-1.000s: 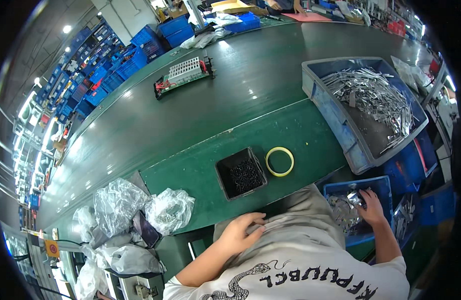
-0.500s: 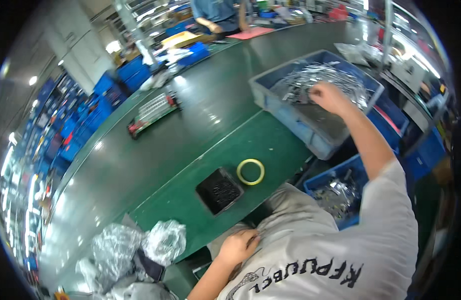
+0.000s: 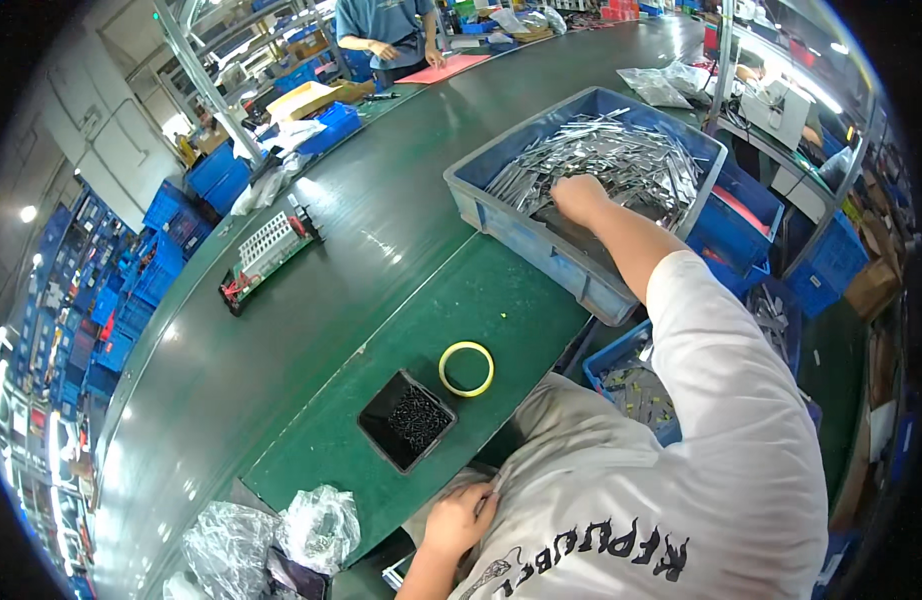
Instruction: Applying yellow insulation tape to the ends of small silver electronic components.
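Note:
My right hand (image 3: pixel 584 201) reaches into a large blue-grey plastic bin (image 3: pixel 526 245), at the near edge of a heap of thin silvery metal strips (image 3: pixel 621 150). Its fingers are curled inward, and whatever lies between them is hidden. Low in the view, my left hand (image 3: pixel 461 518) rests on my lap against the light shirt, fingers loosely bent and apart, with no object visible in it. On the green bench between my hands are a yellow ring, like a tape roll (image 3: pixel 466 369), and a black open box (image 3: pixel 406 420) holding small dark pieces that look like screws.
Clear plastic bags (image 3: pixel 319 527) lie at the lower left. A white-and-green slotted assembly (image 3: pixel 268 257) sits on the dark green belt (image 3: pixel 381 240). Blue bins (image 3: pixel 631 390) with metal parts stand by my right side. Across the belt, a person (image 3: pixel 386 35) works at a red sheet (image 3: pixel 443 69).
The whole view has shifted, so bench items appear further left. My right hand has moved slightly left and lower inside the bin, its fingers at the strips. My left hand stays on my lap.

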A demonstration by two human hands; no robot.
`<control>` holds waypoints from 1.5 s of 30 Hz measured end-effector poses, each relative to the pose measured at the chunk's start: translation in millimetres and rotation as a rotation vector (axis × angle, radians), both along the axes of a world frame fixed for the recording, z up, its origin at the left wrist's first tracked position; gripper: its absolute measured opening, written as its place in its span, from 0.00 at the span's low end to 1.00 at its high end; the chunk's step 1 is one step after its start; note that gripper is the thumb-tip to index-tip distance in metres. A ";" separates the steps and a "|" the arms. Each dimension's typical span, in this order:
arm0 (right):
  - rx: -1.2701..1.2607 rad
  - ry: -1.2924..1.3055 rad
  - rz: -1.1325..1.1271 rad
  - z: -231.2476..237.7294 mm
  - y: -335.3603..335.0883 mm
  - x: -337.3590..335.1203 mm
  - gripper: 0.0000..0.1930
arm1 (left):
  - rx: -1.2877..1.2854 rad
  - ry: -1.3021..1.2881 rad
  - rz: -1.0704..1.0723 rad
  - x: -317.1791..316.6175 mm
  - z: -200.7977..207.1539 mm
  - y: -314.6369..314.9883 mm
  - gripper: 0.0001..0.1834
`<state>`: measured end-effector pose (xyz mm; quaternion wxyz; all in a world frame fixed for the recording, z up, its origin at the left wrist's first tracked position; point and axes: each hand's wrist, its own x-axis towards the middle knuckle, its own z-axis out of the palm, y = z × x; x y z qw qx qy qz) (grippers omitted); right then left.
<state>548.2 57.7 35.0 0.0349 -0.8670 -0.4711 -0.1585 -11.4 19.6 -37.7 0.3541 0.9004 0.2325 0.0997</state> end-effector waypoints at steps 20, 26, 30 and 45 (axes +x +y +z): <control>0.921 -0.061 0.854 72.4 -97.3 -204.6 0.05 | -1.121 -0.598 -0.045 -18.9 8.5 -7.1 0.38; 0.491 0.184 1.560 -26.2 -121.7 -332.6 0.21 | -1.420 -0.880 0.015 -8.7 23.0 -23.2 0.34; 0.226 0.287 1.536 -38.7 -116.0 -346.0 0.21 | -1.367 -0.859 0.319 -9.4 14.3 -23.9 0.18; 0.083 0.424 0.700 -62.9 -30.7 -298.8 0.09 | -1.139 -0.730 0.382 -11.4 20.1 -15.1 0.08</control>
